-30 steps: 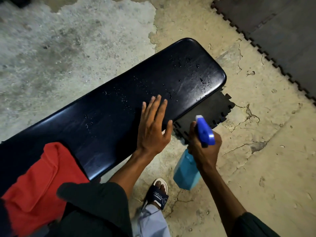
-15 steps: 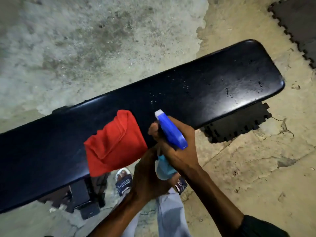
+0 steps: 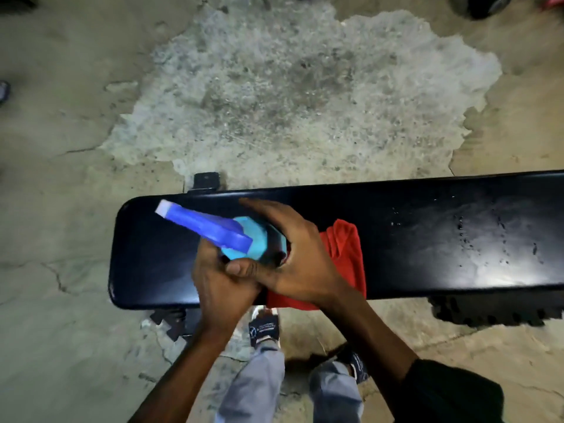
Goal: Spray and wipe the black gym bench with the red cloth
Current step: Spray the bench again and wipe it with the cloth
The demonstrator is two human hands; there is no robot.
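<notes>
Mostly hidden: the spray bottle (image 3: 244, 239) body, of which only a teal shoulder shows under the blue trigger head; its lower part sits behind both hands.
Left hand (image 3: 221, 288): at about 7 o'clock of the bottle, fingers curled up against its underside; whether they close fully round it I cannot tell, as the other thumb lies across them.
Right hand (image 3: 300, 257): at 3 o'clock of the bottle, fingers spread over its far side and thumb hooked in front, wrapped onto the bottle.
Nozzle: white tip aimed toward 10 o'clock, over the bench's left end.
Black gym bench (image 3: 427, 239): runs 9 to 3 o'clock; its right end is cut off by the frame edge; droplets glint on the right part.
Red cloth (image 3: 348, 251): lying on the bench at 3 o'clock of the hands, partly covered by the right wrist, near edge hanging over the bench's side.
Below the bench: two sandalled feet (image 3: 264, 326) and pale trouser legs at 6 o'clock.
Floor (image 3: 290, 102): cracked concrete with a rough grey patch at 12 o'clock; dark interlocking mat (image 3: 488, 311) edge at 4 o'clock, part hidden under the bench.
</notes>
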